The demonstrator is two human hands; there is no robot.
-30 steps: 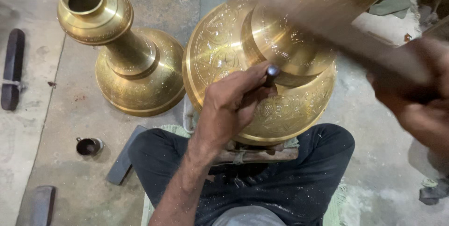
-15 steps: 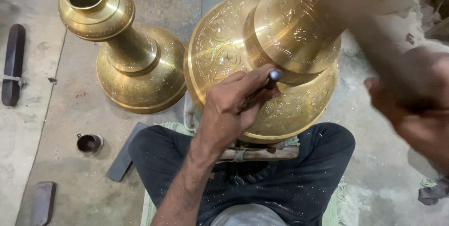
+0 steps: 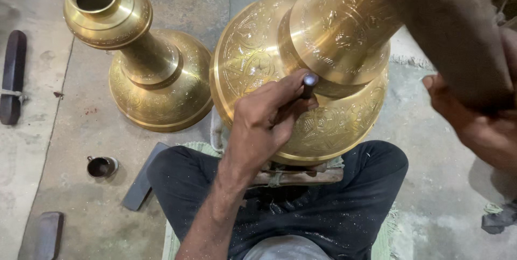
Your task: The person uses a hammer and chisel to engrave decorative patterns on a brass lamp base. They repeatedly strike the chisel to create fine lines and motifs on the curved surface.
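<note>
Left hand (image 3: 266,123) fingers pinch punch (image 3: 308,85) against engraved brass vase (image 3: 323,50).

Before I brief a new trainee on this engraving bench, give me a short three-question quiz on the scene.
1. True or false: the left hand presses a small chisel against the engraved brass vessel.
2. How many brass vessels are in view?
3. The small dark cup sits: A) on the floor, B) on the second vessel, C) in the right hand.

Key: 1 true; 2 two; 3 A.
</note>
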